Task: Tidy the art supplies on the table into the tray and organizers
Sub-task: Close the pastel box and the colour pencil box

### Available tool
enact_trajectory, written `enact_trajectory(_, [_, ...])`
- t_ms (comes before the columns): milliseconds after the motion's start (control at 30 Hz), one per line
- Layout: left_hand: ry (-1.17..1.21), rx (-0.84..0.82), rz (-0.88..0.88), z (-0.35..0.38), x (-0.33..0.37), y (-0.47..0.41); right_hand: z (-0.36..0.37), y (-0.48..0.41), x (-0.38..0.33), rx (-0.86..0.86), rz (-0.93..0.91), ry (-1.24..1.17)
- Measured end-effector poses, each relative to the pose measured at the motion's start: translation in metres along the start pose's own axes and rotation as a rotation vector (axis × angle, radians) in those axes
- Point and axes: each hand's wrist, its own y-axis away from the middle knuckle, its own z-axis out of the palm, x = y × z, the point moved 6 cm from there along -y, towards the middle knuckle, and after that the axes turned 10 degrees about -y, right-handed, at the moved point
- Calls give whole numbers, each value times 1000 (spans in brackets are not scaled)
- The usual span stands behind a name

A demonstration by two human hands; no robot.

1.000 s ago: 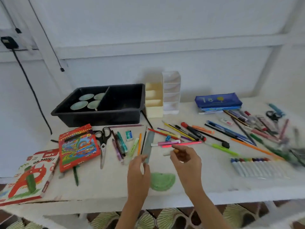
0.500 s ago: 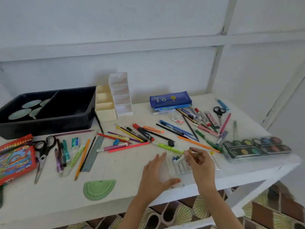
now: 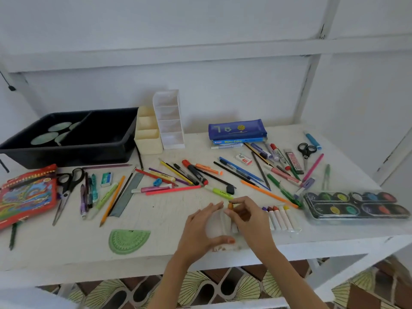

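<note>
Tidying looked barely begun; right hand (image 3: pixel 249 219), grip narrow, pinched an orange-tipped crayon (image 3: pixel 231 205) at 6 o'clock; left hand (image 3: pixel 199 230), grip wide, steadied the clear pack (image 3: pixel 284 220); pens (image 3: pixel 195 172) strewed the desk (image 3: pixel 167 219); tray (image 3: pixel 66 153), 10 o'clock, near-empty.

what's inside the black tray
The black tray holds pale green round discs in its left compartment. Its near wall hides the front floor of both compartments.
</note>
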Motion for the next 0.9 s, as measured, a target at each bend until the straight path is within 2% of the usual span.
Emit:
enact_trajectory(133, [2, 7, 10, 0, 0, 1, 2, -1, 7, 39, -325, 565])
enact_trajectory(233, [9, 3, 16, 1, -2, 0, 4, 2, 12, 55, -343, 755])
enact_trajectory(367, [10, 0, 16, 1, -2, 0, 10, 7, 9, 66, -402, 765])
enact_trajectory(500, [19, 16, 24, -2, 0, -1, 11, 9, 11, 74, -364, 746])
enact_trajectory(667, [30, 29, 42, -2, -2, -1, 8, 13, 13, -4, -302, 585])
enact_trajectory(767, [73, 1, 44, -2, -3, -1, -3, 16, 9, 71, -296, 554])
enact_trajectory(900, [253, -31, -16, -12, -11, 1, -19, 18, 6, 202, -253, 585])
